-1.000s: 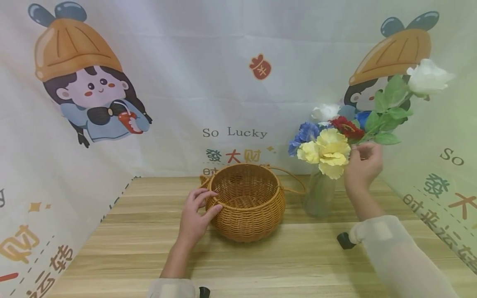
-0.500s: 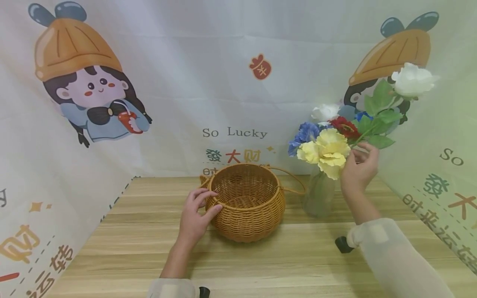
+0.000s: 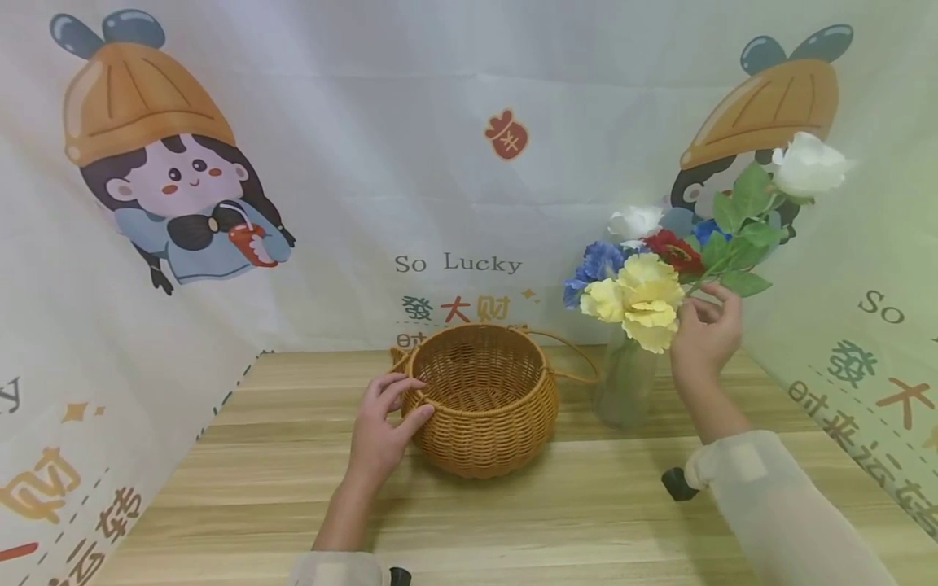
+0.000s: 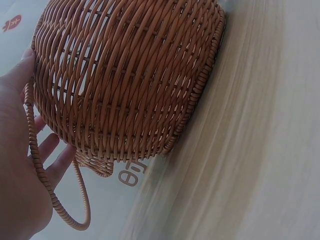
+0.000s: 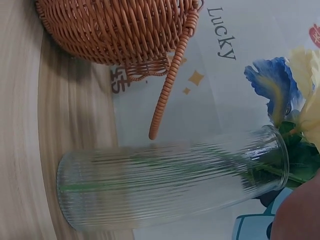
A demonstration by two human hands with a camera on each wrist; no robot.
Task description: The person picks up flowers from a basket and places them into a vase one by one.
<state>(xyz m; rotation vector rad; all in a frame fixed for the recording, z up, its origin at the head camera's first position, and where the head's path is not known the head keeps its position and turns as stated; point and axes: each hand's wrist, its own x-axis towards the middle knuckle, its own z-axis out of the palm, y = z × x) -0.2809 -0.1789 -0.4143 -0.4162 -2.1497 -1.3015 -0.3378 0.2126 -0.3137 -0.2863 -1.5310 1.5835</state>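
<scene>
A round brown wicker basket (image 3: 484,435) stands on the table, its inside visible from above. My left hand (image 3: 381,435) holds its left side, thumb and fingers at the rim; in the left wrist view a handle loop (image 4: 82,200) hangs by the palm. My right hand (image 3: 707,330) pinches the stem of a white rose (image 3: 809,167) with green leaves, which leans up to the right. Beside the basket stands a ribbed clear glass vase (image 5: 170,185) bearing yellow (image 3: 648,293), blue (image 3: 602,260), red (image 3: 672,251) and white flowers. The yellow petals partly hide its mouth.
The wood-grain table (image 3: 242,488) is backed by a printed cloth (image 3: 381,163) that also runs along both sides. The basket's right handle (image 3: 582,354) reaches out close to the vase.
The white rose has come left and down a little, with my right hand shifting slightly left. My left hand and the basket stay in place. The head view has tilted very slightly.
</scene>
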